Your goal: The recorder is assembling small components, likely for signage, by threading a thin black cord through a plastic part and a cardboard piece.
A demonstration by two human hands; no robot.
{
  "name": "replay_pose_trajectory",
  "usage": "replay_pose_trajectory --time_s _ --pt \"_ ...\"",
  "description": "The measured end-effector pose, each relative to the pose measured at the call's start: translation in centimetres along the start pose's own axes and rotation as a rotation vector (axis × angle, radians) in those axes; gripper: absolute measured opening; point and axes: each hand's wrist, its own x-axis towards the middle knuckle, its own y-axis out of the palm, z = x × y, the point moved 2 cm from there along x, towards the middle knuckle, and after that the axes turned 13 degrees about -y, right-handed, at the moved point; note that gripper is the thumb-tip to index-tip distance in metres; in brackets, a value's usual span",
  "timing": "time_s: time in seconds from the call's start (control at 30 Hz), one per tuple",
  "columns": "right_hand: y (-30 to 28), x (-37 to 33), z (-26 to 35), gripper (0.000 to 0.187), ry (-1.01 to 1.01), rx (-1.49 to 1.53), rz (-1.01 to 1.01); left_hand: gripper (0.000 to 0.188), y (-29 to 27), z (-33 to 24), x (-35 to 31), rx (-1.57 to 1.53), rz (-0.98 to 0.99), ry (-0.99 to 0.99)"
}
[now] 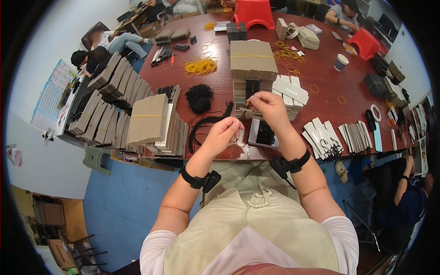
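My left hand point(226, 133) is closed in a pinch near the table's front edge. A thin dark line shows by its fingertips, too fine to name. Slightly farther and to the right, my right hand point(270, 109) is also pinched, with a small brownish piece at its fingertips that I cannot make out. Beside my left hand lies a bundle of black cords point(197, 131). Under my right hand stands a small white box point(253, 133) holding small black pieces point(265, 134). Just beyond my hands rises a tall stack of grey-brown cards point(252, 49) bound with a yellow rubber band.
Banded card stacks point(147, 120) crowd the left side. A black fuzzy ball point(199, 98) and yellow rubber bands point(201, 67) lie farther back. White tags with black cords point(322, 138) are on the right. Red stools point(254, 14) and a paper cup point(341, 62) stand beyond; other people sit around.
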Motion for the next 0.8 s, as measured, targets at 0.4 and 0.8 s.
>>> replay_pose_trajectory --time_s 0.4,0.8 --pt "-0.9 -0.2 0.0 0.015 -0.138 -0.066 -0.134 0.014 -1.0 0.1 -0.9 -0.048 -0.208 -0.040" --pt "-0.8 -1.7 -0.7 0.025 0.149 1.207 -0.110 0.010 -1.5 -1.2 -2.2 -0.025 -0.353 0.126"
